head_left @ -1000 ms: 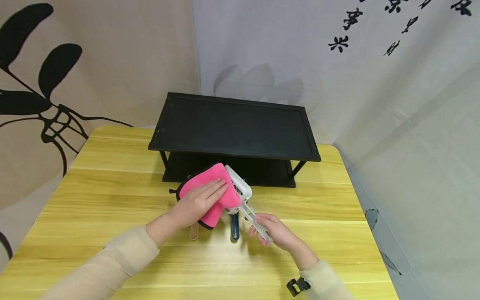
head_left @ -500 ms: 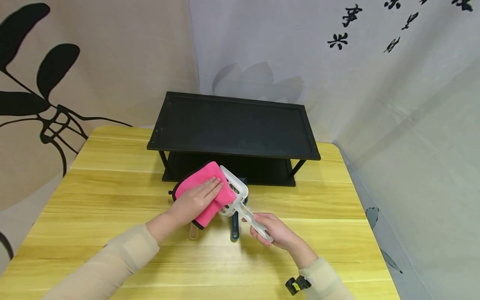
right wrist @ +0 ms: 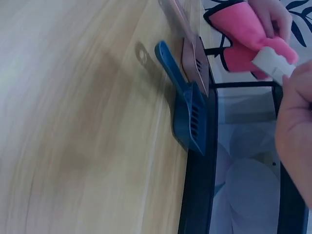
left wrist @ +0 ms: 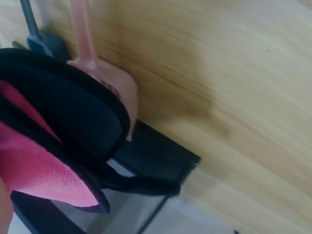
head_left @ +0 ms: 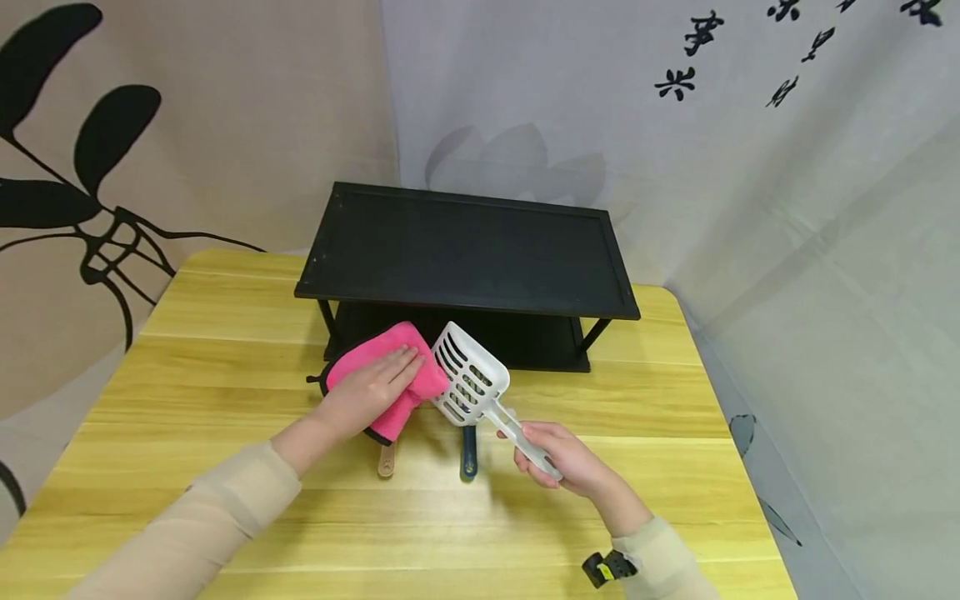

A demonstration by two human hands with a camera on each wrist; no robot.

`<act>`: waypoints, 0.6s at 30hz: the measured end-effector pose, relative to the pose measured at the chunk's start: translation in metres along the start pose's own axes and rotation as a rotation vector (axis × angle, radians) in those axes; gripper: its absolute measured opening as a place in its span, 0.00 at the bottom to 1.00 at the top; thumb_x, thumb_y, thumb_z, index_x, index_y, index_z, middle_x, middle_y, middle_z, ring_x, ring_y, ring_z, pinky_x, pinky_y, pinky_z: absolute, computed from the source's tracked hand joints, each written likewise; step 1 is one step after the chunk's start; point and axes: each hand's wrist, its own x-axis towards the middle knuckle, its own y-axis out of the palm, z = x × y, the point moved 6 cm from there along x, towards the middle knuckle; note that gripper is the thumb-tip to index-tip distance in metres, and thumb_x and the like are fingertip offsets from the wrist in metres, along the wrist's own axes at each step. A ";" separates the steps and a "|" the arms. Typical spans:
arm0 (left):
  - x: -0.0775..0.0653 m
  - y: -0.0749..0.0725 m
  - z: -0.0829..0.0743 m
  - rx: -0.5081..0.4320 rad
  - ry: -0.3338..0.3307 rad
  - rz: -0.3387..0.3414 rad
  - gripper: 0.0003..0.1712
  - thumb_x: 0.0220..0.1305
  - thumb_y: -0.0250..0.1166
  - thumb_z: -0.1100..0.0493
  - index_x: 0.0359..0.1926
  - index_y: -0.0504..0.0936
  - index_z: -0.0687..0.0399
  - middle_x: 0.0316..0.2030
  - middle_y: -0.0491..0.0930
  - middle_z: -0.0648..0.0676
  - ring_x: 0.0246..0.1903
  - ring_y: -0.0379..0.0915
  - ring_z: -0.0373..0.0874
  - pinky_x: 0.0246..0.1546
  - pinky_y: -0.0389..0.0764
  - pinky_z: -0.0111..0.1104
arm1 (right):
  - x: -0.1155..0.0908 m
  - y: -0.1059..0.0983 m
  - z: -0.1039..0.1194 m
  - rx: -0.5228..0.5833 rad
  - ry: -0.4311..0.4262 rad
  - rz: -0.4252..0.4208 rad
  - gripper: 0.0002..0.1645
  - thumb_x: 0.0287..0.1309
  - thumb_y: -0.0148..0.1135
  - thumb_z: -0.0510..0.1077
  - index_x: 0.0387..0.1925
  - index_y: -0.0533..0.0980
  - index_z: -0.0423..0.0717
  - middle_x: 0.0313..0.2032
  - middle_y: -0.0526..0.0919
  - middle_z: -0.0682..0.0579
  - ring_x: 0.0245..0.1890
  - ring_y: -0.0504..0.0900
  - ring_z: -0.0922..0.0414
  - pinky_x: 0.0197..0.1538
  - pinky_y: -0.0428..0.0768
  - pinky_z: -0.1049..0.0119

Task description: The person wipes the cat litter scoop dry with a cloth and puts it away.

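My left hand (head_left: 371,392) grips a bright pink cleaning cloth (head_left: 427,379) with black edging and a hanging loop. Its fingers lie over the cloth's upper side. A white slotted litter scoop (head_left: 472,375) is held up by its handle in my right hand (head_left: 562,457). The cloth is at the left edge of the scoop's head; whether they touch is unclear. Below them are a blue litter scoop (right wrist: 187,114) and a pale pink one (left wrist: 114,80). From above, the raised things hide their heads, so mainly their handles show.
A black two-tier shelf (head_left: 465,250) stands at the back of the wooden table (head_left: 360,533). The blue and pink scoops lie at its front edge. Cloth curtains (head_left: 810,192) with black prints hang behind and to the right.
The left hand has moved left with the cloth, uncovering the white scoop's slotted head. The right hand has turned that scoop so its slots face upward, and shifted slightly right.
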 end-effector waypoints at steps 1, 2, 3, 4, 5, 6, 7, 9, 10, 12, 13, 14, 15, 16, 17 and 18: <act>-0.002 0.000 0.002 0.011 -0.009 0.018 0.32 0.45 0.72 0.68 0.56 0.75 0.67 0.55 0.76 0.63 0.56 0.73 0.54 0.52 0.77 0.39 | -0.002 -0.001 0.001 -0.002 -0.005 0.002 0.22 0.73 0.36 0.47 0.52 0.69 0.35 0.26 0.77 0.60 0.11 0.66 0.71 0.13 0.61 0.76; -0.003 0.001 0.005 0.018 -0.017 0.036 0.33 0.45 0.71 0.68 0.56 0.75 0.67 0.55 0.76 0.63 0.57 0.73 0.54 0.52 0.76 0.39 | -0.004 -0.002 0.002 -0.010 -0.010 0.003 0.23 0.73 0.36 0.47 0.53 0.68 0.33 0.26 0.77 0.60 0.11 0.66 0.71 0.13 0.60 0.75; -0.005 0.001 0.007 0.021 -0.026 0.056 0.33 0.46 0.71 0.69 0.56 0.74 0.67 0.56 0.76 0.63 0.57 0.72 0.54 0.53 0.76 0.39 | -0.006 -0.004 0.004 -0.020 -0.015 0.004 0.23 0.73 0.36 0.46 0.53 0.67 0.31 0.27 0.78 0.60 0.12 0.66 0.71 0.13 0.60 0.74; -0.007 0.001 0.009 0.026 -0.032 0.073 0.33 0.46 0.71 0.69 0.57 0.74 0.67 0.56 0.75 0.63 0.57 0.72 0.54 0.53 0.76 0.40 | -0.008 -0.005 0.005 -0.033 -0.018 0.006 0.23 0.73 0.36 0.46 0.53 0.66 0.29 0.27 0.78 0.60 0.12 0.66 0.71 0.12 0.59 0.73; -0.009 0.001 0.011 0.029 -0.040 0.090 0.33 0.46 0.71 0.70 0.57 0.74 0.67 0.56 0.75 0.63 0.57 0.72 0.54 0.53 0.76 0.40 | -0.010 -0.006 0.006 -0.046 -0.016 0.003 0.23 0.73 0.36 0.46 0.53 0.66 0.29 0.28 0.78 0.60 0.12 0.66 0.70 0.13 0.60 0.74; -0.012 0.002 0.013 0.034 -0.047 0.108 0.33 0.47 0.70 0.70 0.57 0.73 0.68 0.56 0.75 0.64 0.57 0.72 0.54 0.53 0.76 0.40 | -0.012 -0.008 0.007 -0.057 -0.019 0.003 0.23 0.73 0.36 0.46 0.53 0.65 0.29 0.28 0.79 0.60 0.13 0.67 0.70 0.13 0.61 0.74; -0.014 0.002 0.014 0.042 -0.052 0.119 0.32 0.47 0.70 0.70 0.57 0.73 0.68 0.56 0.75 0.64 0.57 0.72 0.54 0.53 0.76 0.40 | -0.013 -0.009 0.009 -0.062 -0.021 0.004 0.22 0.73 0.37 0.45 0.53 0.65 0.30 0.29 0.79 0.60 0.13 0.68 0.70 0.14 0.62 0.75; -0.019 0.003 0.018 0.046 -0.069 0.137 0.32 0.48 0.70 0.70 0.57 0.73 0.68 0.55 0.75 0.64 0.57 0.72 0.54 0.53 0.76 0.40 | -0.016 -0.011 0.011 -0.066 -0.025 0.006 0.18 0.72 0.38 0.43 0.54 0.66 0.35 0.31 0.79 0.60 0.15 0.70 0.70 0.16 0.66 0.78; -0.021 0.003 0.019 0.049 -0.078 0.138 0.32 0.48 0.70 0.71 0.57 0.73 0.68 0.55 0.76 0.65 0.56 0.73 0.54 0.53 0.76 0.40 | -0.018 -0.013 0.012 -0.065 -0.025 0.001 0.17 0.72 0.38 0.43 0.53 0.67 0.39 0.32 0.79 0.59 0.15 0.71 0.69 0.18 0.68 0.78; -0.025 0.004 0.024 0.043 -0.107 0.137 0.32 0.49 0.68 0.73 0.58 0.72 0.68 0.54 0.76 0.65 0.54 0.74 0.54 0.51 0.77 0.40 | -0.020 -0.016 0.014 -0.055 -0.032 -0.012 0.14 0.71 0.41 0.41 0.52 0.69 0.45 0.33 0.80 0.59 0.16 0.72 0.70 0.19 0.70 0.79; -0.027 0.005 0.026 0.032 -0.129 0.135 0.33 0.49 0.68 0.74 0.59 0.71 0.68 0.53 0.77 0.64 0.53 0.75 0.54 0.50 0.78 0.39 | -0.021 -0.017 0.015 -0.054 -0.039 -0.021 0.13 0.70 0.43 0.40 0.51 0.69 0.46 0.33 0.80 0.59 0.17 0.72 0.70 0.20 0.70 0.80; -0.029 0.006 0.029 0.012 -0.158 0.136 0.33 0.50 0.66 0.75 0.59 0.70 0.67 0.52 0.77 0.64 0.52 0.75 0.53 0.49 0.79 0.39 | -0.022 -0.019 0.015 -0.057 -0.046 -0.031 0.12 0.69 0.44 0.39 0.50 0.70 0.47 0.33 0.80 0.59 0.17 0.72 0.70 0.20 0.70 0.80; -0.031 0.007 0.033 -0.019 -0.192 0.135 0.33 0.51 0.65 0.75 0.60 0.69 0.66 0.51 0.77 0.63 0.50 0.76 0.53 0.47 0.80 0.39 | -0.022 -0.020 0.016 -0.063 -0.052 -0.042 0.11 0.69 0.45 0.38 0.49 0.70 0.48 0.33 0.80 0.59 0.17 0.71 0.70 0.19 0.69 0.80; -0.032 0.008 0.036 -0.054 -0.228 0.137 0.32 0.52 0.64 0.75 0.60 0.69 0.65 0.49 0.77 0.62 0.47 0.77 0.52 0.45 0.81 0.39 | -0.023 -0.021 0.017 -0.065 -0.062 -0.049 0.11 0.68 0.46 0.38 0.48 0.71 0.48 0.33 0.80 0.60 0.16 0.71 0.70 0.19 0.69 0.80; -0.034 0.010 0.039 -0.089 -0.266 0.146 0.31 0.54 0.62 0.75 0.61 0.69 0.65 0.47 0.77 0.62 0.45 0.77 0.51 0.43 0.81 0.39 | -0.024 -0.022 0.018 -0.066 -0.071 -0.054 0.11 0.68 0.47 0.37 0.48 0.71 0.48 0.33 0.81 0.60 0.16 0.70 0.70 0.19 0.68 0.80; -0.036 0.012 0.043 -0.133 -0.311 0.156 0.28 0.56 0.61 0.73 0.60 0.69 0.64 0.45 0.76 0.62 0.43 0.76 0.51 0.42 0.81 0.40 | -0.024 -0.022 0.019 -0.068 -0.079 -0.055 0.11 0.67 0.48 0.37 0.48 0.72 0.48 0.33 0.81 0.60 0.16 0.70 0.70 0.19 0.68 0.80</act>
